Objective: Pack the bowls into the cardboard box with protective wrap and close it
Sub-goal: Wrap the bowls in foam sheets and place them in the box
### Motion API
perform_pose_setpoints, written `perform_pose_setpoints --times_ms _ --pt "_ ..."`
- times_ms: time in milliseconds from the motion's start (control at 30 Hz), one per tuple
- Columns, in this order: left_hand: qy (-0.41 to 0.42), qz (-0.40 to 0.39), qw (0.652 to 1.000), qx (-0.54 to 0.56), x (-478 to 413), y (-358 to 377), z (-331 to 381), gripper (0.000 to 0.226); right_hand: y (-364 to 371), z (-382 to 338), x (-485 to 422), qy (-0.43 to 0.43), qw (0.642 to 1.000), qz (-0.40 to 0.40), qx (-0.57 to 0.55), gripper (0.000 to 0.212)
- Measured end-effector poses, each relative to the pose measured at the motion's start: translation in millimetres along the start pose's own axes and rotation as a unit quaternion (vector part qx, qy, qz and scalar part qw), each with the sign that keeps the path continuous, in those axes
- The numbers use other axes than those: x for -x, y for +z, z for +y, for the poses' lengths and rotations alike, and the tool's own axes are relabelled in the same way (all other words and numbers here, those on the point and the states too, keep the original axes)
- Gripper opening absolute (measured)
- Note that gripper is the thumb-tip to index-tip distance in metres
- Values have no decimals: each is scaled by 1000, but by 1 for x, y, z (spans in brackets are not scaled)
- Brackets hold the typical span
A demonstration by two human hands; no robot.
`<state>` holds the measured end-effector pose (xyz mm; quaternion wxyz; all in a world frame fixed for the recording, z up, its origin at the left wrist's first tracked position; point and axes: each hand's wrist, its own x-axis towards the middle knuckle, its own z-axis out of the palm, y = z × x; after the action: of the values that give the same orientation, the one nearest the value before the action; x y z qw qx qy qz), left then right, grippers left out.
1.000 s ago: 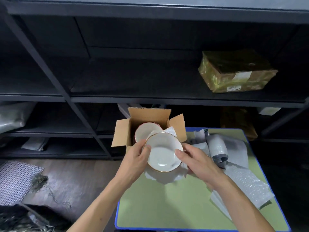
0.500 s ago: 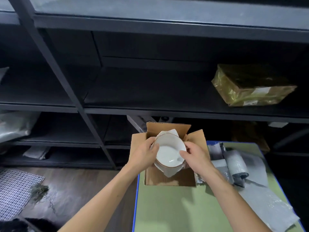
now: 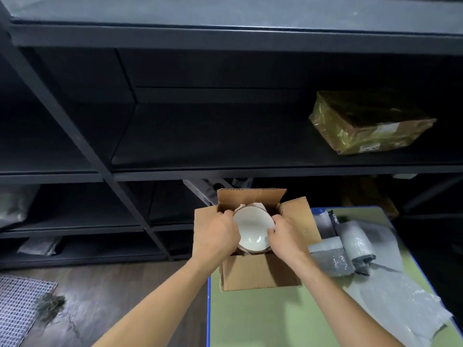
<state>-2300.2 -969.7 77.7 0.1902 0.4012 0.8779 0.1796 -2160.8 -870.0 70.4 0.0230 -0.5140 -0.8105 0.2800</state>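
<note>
A: Entry: hands and bowl?

B: Left hand (image 3: 218, 234) and right hand (image 3: 285, 237) each grip an opposite side of the white ceramic bowl with the thin brown rim (image 3: 253, 229); it sits tilted in the mouth of the open brown cardboard box (image 3: 260, 274); white sheet wrap (image 3: 250, 205) shows just behind it.

A: Failure modes?

B: Probably the bowl knocking whatever lies beneath if the sheet has slipped; the contents below are hidden, so unverified; fingers may jam against the box walls on release; the box stands near the left edge of the green, blue-rimmed table (image 3: 250, 321), so a hard push could shift it.

A: Surroundings?

B: Clear bubble wrap (image 3: 400, 296) and a grey roll (image 3: 355, 242) lie right of the box; neither blocks the opening; a gold-wrapped parcel (image 3: 370, 123) sits on the dark shelf (image 3: 200, 136), well apart.
</note>
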Motion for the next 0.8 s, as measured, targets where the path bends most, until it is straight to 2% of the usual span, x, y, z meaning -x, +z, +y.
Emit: perform_pose_setpoints --times_ms 67,267,467,600,800 --pt "34 45 997 -51 2 4 0 21 4 -1 0 -6 1000 12 25 12" --pt "45 42 996 -67 -4 6 0 20 7 -4 0 -16 997 8 69 16" --pt "58 31 996 -67 -12 15 -11 17 12 -7 0 -25 996 8 91 34" --pt "55 43 996 -50 -9 18 -11 17 16 -5 1 -52 985 30 161 49" --pt "65 30 997 -6 -9 17 -13 21 12 -7 10 -79 975 57 201 56"
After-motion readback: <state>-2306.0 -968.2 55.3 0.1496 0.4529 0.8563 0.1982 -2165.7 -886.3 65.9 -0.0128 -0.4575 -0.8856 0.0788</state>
